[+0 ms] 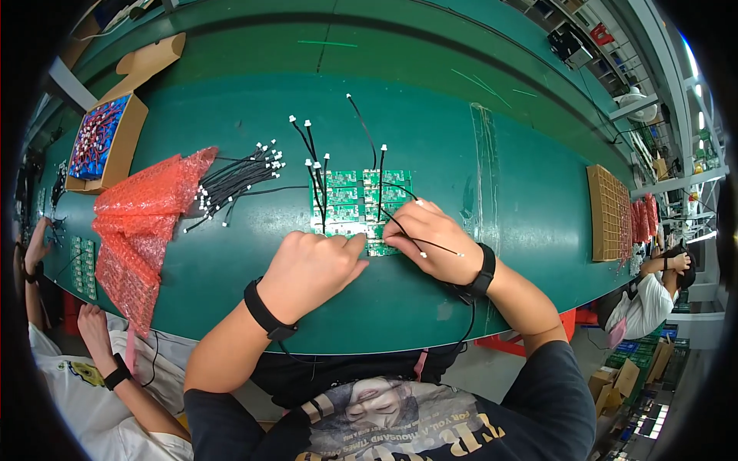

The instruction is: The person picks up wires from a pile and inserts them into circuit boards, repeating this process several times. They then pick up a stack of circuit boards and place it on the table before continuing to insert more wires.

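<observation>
In front of me lies a panel of green circuit boards, two columns wide, with several black cables standing up from it, white connectors at their tips. My left hand is closed, fingers curled, its index finger and thumb at the panel's lower edge, holding it against the table. On the lower right boards, my right hand pinches at a black cable; its fingers hide the pinched end. Two loose cable ends trail across that hand. Left of the panel is a bundle of black cables with white connectors.
Red bubble wrap lies beside the bundle. An open cardboard box of red and blue parts stands at far left, near more green boards and a co-worker's arms. A divided cardboard tray sits at right; another person is beyond.
</observation>
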{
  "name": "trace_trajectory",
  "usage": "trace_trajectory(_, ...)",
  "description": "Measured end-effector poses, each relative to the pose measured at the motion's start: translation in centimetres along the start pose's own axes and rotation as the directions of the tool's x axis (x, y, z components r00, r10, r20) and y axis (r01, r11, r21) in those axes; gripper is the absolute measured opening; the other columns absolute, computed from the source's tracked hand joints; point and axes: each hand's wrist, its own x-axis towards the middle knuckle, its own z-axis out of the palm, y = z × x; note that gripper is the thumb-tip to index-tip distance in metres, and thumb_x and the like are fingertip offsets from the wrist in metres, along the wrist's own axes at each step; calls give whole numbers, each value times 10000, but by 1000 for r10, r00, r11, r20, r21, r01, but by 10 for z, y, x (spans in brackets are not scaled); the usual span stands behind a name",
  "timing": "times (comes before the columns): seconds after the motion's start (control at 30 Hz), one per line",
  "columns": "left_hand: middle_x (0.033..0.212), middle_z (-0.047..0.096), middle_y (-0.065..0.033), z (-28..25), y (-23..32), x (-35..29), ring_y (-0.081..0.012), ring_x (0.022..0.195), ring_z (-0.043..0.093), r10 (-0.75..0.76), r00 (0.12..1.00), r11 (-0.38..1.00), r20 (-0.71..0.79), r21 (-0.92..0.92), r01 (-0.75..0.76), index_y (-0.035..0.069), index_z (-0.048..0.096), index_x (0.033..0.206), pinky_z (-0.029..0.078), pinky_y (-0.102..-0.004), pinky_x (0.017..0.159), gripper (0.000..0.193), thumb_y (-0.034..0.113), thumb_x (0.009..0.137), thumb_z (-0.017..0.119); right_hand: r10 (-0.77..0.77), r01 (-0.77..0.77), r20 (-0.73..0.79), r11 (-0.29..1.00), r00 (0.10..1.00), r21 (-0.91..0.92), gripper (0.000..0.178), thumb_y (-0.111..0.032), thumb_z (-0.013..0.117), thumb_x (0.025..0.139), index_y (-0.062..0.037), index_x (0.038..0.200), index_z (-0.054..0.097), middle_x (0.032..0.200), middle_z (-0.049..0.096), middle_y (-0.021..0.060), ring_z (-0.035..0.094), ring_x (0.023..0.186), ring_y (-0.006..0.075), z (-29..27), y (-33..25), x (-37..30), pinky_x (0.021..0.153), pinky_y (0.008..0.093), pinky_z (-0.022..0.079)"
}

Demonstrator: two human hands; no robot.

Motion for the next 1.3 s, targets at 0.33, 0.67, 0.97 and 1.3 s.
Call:
trace_trajectory(0.33, 666, 678, -8, 5, 2, -5, -168, 585, 702, 61, 998, 983, 5, 172, -61, 31, 757, 1098, 523, -320, 507, 323, 127, 799, 683, 13, -11, 14, 995, 1000, -100, 150, -33, 768, 867, -51, 989, 681, 954, 654, 84, 616, 879, 294, 2, -9, 4, 776, 399, 470)
trace_trajectory(0.67, 669, 684, -21, 10, 3, -5, -170, 585, 699, 63, 998, 986, -19, 158, -60, 12, 764, 1090, 523, -306, 514, 314, 104, 804, 671, 33, -33, -1, 992, 999, -124, 169, -29, 778, 851, -44, 992, 684, 934, 663, 84, 634, 846, 292, 7, -7, 2, 746, 407, 488)
trace_trajectory(0.97, 667, 681, -35, 9, 4, -6, -176, 591, 701, 98, 995, 981, 6, 168, -98, -32, 751, 1111, 521, -307, 515, 338, 87, 808, 662, -21, 19, -9, 972, 1000, -233, 187, -23, 791, 832, -35, 994, 697, 925, 662, 95, 640, 834, 301, 7, -15, 4, 749, 406, 507)
trace_trajectory(1.3, 670, 679, -43, 12, 3, -6, -180, 585, 696, 104, 995, 985, -11, 139, -101, -43, 747, 1122, 517, -312, 510, 349, 82, 809, 655, 32, -32, -2, 987, 999, -159, 187, 13, 786, 813, -21, 983, 715, 922, 668, 103, 642, 824, 302, 8, -14, 6, 727, 398, 535)
